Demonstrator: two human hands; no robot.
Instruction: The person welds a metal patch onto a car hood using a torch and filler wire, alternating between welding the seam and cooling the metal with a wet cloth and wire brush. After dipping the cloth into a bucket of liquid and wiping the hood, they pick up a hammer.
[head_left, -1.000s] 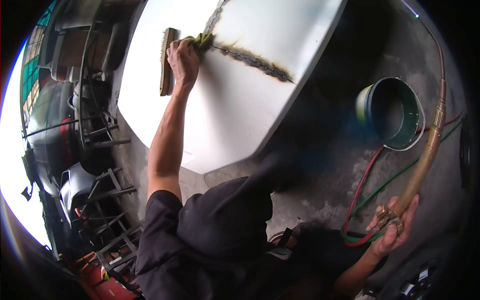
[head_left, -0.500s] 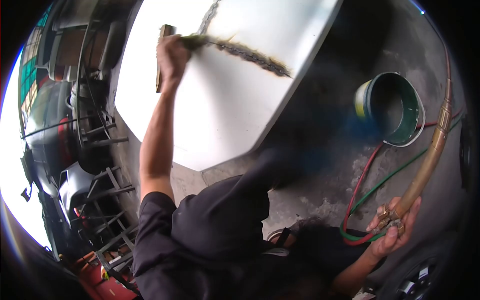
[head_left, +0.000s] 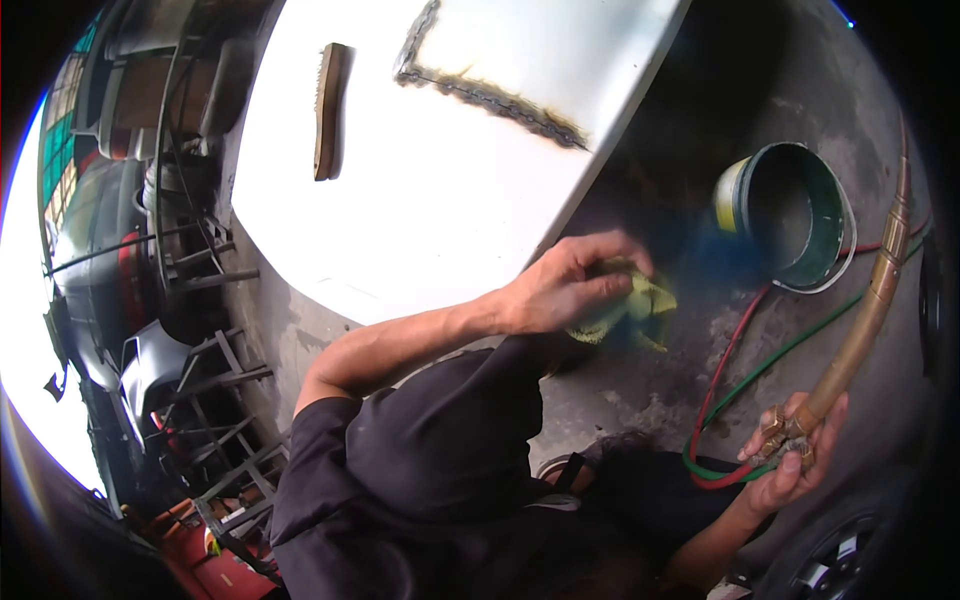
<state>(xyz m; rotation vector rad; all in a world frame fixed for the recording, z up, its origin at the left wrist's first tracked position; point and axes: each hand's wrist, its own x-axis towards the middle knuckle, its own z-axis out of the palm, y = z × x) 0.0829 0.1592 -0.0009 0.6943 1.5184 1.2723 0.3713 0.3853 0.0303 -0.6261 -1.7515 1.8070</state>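
My left hand (head_left: 560, 290) is closed on a yellow-green cloth (head_left: 652, 302), which hangs past the fingers beside the near right edge of the white panel (head_left: 420, 210). A dark, scorched weld seam (head_left: 500, 102) forms a corner on this panel. Over at the lower right, my right hand (head_left: 800, 465) grips a brass gas torch (head_left: 855, 340) by its valve end. The torch's long neck points up along the right side. On the panel's left part lies a wooden-handled wire brush (head_left: 328, 115), with neither hand touching it.
A green bucket (head_left: 822, 220) stands on the concrete floor to the right. Red hose (head_left: 735, 335) and green hose (head_left: 775, 350) run from the torch past it. Metal frames (head_left: 225, 375) and car parts are at left; a wheel (head_left: 840, 560) sits at the lower right.
My left hand has moved from the seam and brush area, right and downward off the panel, carrying the cloth. The brush stays on the panel. My right hand keeps hold of the torch, almost unmoved.
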